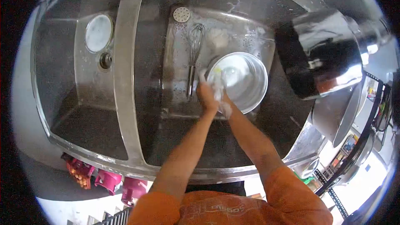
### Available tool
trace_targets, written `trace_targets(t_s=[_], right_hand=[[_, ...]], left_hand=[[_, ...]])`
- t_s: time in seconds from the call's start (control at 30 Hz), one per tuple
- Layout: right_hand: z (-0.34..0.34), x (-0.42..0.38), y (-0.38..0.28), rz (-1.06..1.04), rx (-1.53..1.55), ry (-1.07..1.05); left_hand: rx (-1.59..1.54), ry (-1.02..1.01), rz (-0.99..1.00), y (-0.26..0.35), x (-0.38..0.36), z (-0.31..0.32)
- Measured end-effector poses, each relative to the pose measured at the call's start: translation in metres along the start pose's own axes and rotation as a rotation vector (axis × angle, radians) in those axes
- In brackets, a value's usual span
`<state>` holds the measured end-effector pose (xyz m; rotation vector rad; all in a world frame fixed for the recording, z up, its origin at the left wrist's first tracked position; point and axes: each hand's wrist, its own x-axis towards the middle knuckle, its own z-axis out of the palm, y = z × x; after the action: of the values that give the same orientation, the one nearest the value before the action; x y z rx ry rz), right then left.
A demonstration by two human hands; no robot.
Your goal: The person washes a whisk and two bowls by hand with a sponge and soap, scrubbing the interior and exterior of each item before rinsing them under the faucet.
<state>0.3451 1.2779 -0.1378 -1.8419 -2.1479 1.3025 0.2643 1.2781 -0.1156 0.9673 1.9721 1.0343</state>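
A round shiny metal pot (246, 84) stands in the sink basin, its mouth facing up. At its left rim my left hand (205, 93) is closed, fingers close along the outside edge. My right hand (223, 98) is right beside it, over the rim, whitish with suds and blurred by motion. A pale, foamy thing with a yellow-green spot (218, 71) shows at the fingers; what it is I cannot tell. Left of my hands lies a wire whisk (193, 54), its handle towards me. A pale round lump (218, 37) lies behind the pot.
A perforated drain cover (181, 14) sits at the basin's back left. On the right, a large shiny pot (329, 54) lies tilted over the sink edge, above a grey bowl-like vessel (333, 112). The left basin holds a white round disc (99, 33) and a drain hole (106, 60).
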Motion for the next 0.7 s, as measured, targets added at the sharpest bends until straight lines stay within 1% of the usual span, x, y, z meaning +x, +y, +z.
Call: trace_targets(t_s=[0.03, 0.07, 0.1, 0.17, 0.23, 0.27, 0.3, 0.37, 0.43, 0.5, 0.53, 0.6, 0.63, 0.67, 0.7], right_hand=[[0.0, 0.002, -0.003, -0.031, 0.005, -0.018], [-0.011, -0.004, 0.0, -0.079, -0.038, -0.076], [-0.028, -0.008, 0.004, -0.117, -0.091, -0.144], [-0.072, -0.015, 0.015, -0.164, -0.267, -0.345], [-0.103, -0.013, 0.016, -0.177, -0.394, -0.5], [-0.102, -0.014, 0.015, -0.169, -0.389, -0.501], [-0.092, -0.015, 0.015, -0.149, -0.354, -0.468], [-0.044, -0.018, 0.002, -0.091, -0.181, -0.268], [-0.008, -0.021, -0.012, -0.067, -0.06, -0.145], [-0.027, -0.033, -0.013, -0.132, -0.129, -0.235], [-0.05, -0.038, -0.012, -0.164, -0.2, -0.312], [-0.104, -0.042, -0.005, -0.145, -0.41, -0.55], [-0.12, -0.039, -0.002, -0.112, -0.469, -0.621], [-0.119, -0.039, 0.003, -0.104, -0.449, -0.579], [-0.1, -0.041, 0.005, -0.075, -0.374, -0.468]], left_hand=[[0.022, 0.095, 0.081, -0.006, 0.002, -0.001], [0.078, 0.174, 0.172, 0.02, 0.018, -0.019], [0.064, 0.007, 0.147, -0.005, 0.037, -0.02], [0.048, -0.327, 0.085, -0.055, 0.075, -0.02], [0.167, -0.363, 0.366, -0.042, 0.09, -0.025], [0.191, -0.356, 0.386, -0.024, 0.088, -0.028], [0.187, -0.298, 0.374, -0.005, 0.076, -0.031], [0.136, -0.142, 0.298, 0.017, 0.048, -0.029], [0.078, 0.015, 0.231, 0.01, 0.036, -0.021], [0.034, 0.039, 0.186, 0.003, 0.041, -0.034], [0.029, -0.072, 0.133, 0.013, 0.05, -0.044], [0.019, -0.33, 0.013, 0.045, 0.062, -0.065], [0.295, -0.448, -0.032, 0.046, 0.068, -0.062], [0.22, -0.365, -0.02, 0.046, 0.066, -0.061], [0.145, -0.285, -0.011, 0.045, 0.058, -0.057]])
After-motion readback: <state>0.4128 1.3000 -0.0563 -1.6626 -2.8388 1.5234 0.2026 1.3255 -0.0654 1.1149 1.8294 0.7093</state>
